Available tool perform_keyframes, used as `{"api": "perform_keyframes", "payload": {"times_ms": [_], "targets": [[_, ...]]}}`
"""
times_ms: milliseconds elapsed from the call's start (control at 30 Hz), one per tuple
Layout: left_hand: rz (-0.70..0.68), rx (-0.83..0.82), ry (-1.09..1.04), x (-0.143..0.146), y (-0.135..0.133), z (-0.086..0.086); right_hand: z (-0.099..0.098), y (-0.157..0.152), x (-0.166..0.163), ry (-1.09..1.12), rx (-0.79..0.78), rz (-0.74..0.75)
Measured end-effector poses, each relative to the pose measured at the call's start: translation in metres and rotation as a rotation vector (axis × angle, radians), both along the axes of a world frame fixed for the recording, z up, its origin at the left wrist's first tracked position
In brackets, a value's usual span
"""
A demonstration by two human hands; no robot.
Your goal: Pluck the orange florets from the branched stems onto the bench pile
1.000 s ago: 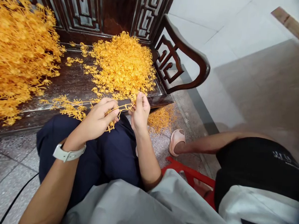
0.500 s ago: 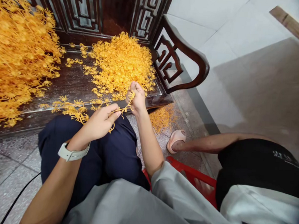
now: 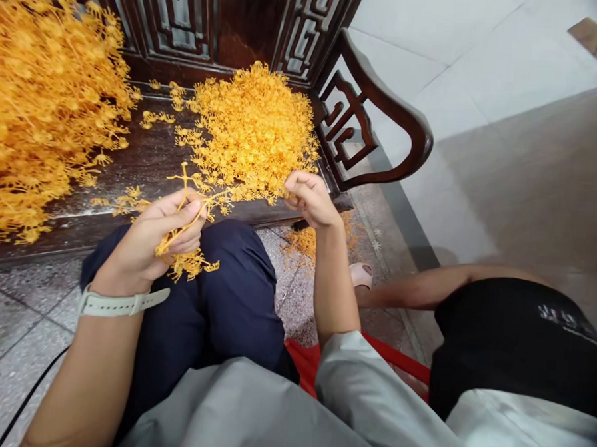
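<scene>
My left hand [image 3: 155, 239] is closed around a branching orange plastic sprig [image 3: 189, 204], held above my left knee; a white watch sits on that wrist. My right hand [image 3: 310, 199] is curled shut at the near edge of a heap of small orange plastic pieces [image 3: 253, 124] on the dark wooden bench [image 3: 146, 159]. What its fingers pinch, if anything, is hidden. A big pile of uncut orange sprigs [image 3: 39, 103] fills the bench's left side.
The bench's carved armrest [image 3: 378, 121] stands to the right. Fallen orange pieces [image 3: 302, 240] lie on the speckled floor. Another person's leg [image 3: 425, 290] in a pink slipper and black shorts stretches in from the right. A red stool [image 3: 371, 361] is under me.
My hands have parted: the left drew the sprig back to the left and upright, while the right went right to the edge of the small-piece heap. The view shifted slightly.
</scene>
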State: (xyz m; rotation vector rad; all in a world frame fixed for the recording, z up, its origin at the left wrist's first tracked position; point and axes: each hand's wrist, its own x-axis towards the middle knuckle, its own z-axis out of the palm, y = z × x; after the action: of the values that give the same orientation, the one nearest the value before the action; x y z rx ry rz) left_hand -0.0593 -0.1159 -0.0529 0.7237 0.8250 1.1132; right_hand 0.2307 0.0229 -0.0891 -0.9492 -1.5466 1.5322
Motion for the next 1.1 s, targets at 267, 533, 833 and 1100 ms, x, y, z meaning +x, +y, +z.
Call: {"api": "perform_keyframes", "payload": {"times_ms": [267, 533, 833, 1100], "targets": [[-0.012, -0.079, -0.196, -0.01, -0.003, 0.004, -0.008, 0.057, -0.031, -0.481, 0.444, -0.553], [-0.027, -0.1, -0.161, -0.008, 0.0, 0.001, 0.032, -0.038, -0.082, -0.174, 0.55, -0.045], [-0.108, -0.08, 0.009, -0.018, -0.023, -0.007, 0.009, 0.018, -0.042, 0.068, 0.333, -0.635], [0.202, -0.098, -0.179, -0.035, -0.024, 0.005, -0.044, 0.03, -0.045, -0.374, 0.485, -0.459]]}}
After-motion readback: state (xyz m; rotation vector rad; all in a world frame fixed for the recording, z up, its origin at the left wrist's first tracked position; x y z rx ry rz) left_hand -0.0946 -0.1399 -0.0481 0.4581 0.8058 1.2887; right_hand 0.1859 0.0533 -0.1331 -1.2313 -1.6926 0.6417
